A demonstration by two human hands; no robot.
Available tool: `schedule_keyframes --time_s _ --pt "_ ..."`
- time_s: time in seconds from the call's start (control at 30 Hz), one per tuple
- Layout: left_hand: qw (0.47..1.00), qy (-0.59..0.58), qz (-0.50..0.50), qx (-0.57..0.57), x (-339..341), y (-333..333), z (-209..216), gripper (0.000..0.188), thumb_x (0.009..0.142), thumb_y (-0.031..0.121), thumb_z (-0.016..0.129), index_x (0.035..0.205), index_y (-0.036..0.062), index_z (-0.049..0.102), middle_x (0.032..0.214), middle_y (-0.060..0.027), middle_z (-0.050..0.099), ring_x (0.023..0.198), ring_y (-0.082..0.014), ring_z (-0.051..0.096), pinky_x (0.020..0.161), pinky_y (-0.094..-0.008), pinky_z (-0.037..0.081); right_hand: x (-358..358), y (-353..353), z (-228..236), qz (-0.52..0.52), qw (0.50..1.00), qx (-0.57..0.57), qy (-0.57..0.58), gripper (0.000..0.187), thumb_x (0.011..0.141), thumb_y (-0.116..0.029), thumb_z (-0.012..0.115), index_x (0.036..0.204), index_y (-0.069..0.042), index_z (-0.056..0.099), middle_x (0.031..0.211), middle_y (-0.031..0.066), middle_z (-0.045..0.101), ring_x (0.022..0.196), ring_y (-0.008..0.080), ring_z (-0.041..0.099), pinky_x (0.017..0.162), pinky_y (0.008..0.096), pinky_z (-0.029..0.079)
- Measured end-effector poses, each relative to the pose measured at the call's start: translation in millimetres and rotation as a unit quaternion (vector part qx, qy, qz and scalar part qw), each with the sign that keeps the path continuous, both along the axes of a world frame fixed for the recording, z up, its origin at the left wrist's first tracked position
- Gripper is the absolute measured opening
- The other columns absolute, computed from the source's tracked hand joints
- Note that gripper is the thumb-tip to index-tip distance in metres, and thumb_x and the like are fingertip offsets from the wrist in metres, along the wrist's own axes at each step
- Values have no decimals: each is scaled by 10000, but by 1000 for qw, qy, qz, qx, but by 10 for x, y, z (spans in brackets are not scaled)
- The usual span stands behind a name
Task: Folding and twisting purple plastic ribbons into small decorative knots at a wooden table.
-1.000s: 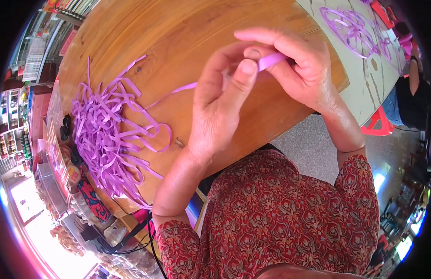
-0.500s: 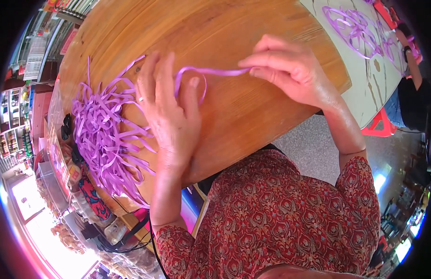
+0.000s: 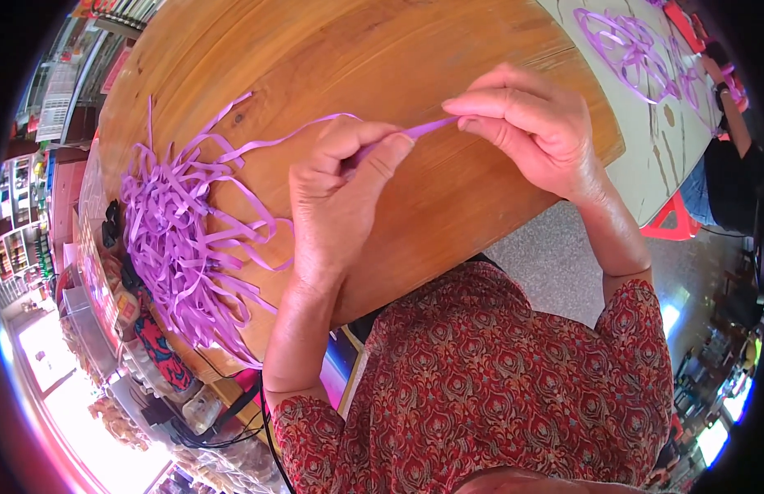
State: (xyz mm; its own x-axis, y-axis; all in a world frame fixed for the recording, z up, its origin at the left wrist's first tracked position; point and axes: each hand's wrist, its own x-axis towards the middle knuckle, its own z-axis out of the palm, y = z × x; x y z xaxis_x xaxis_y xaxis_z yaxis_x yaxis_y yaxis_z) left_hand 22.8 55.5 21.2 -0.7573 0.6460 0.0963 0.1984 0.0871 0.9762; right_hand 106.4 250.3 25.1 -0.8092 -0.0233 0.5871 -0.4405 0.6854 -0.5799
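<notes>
A length of purple ribbon (image 3: 432, 128) runs taut between my two hands above the wooden table. My left hand (image 3: 341, 185) is closed around it, thumb pressed against the curled forefinger. The tip of my right hand (image 3: 534, 128), thumb and forefinger pinched, grips the other end. From behind my left hand a thin purple strand (image 3: 287, 138) trails left toward a big tangled heap of purple ribbons (image 3: 180, 247) on the table. Whether that strand is the same ribbon I hold is hidden by my fingers.
The wooden table (image 3: 448, 181) meets a pale marble-patterned table (image 3: 637, 177) at the right, where more purple ribbon (image 3: 625, 53) lies in loops. A person's arm (image 3: 733, 119) is beside it, near a red stool (image 3: 674, 221). Cluttered bags and cables (image 3: 172, 412) crowd the lower left.
My left hand has gone from spread fingers to a closed grip on the ribbon and moved right. The ribbon between my hands is now short and taut. My right hand shifted slightly right.
</notes>
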Motion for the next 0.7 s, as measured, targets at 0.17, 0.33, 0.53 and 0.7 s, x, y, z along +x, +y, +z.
schedule_keyframes --time_s 0.17,0.33,0.53,0.7 --pt "999 23 27 -1 -49 -11 -20 121 825 36 615 937 -8 633 813 5 582 695 -61 492 620 -186 392 1 -27 -6 -22 1000 -1 -12 231 708 -8 678 935 -54 671 780 61 581 679 162 575 573 246 451" --pt "999 40 10 18 121 150 90 198 848 58 599 1043 21 592 773 -19 578 732 -70 523 645 -203 399 2 -62 59 -29 999 23 -13 239 689 -7 691 918 -76 686 754 39 555 662 145 548 565 245 441" --pt "969 -213 -19 122 150 66 -21 97 852 49 601 940 10 617 775 19 557 700 -36 483 629 -174 391 -9 -104 64 -33 999 -12 39 258 684 -2 699 936 -53 683 749 43 556 650 148 542 540 248 430" --pt "989 -113 15 95 128 26 41 125 809 17 631 931 -1 620 873 -30 587 770 -97 528 707 -218 423 66 -31 27 -23 999 22 22 270 681 -3 702 948 -36 676 809 68 593 657 161 562 547 244 442"
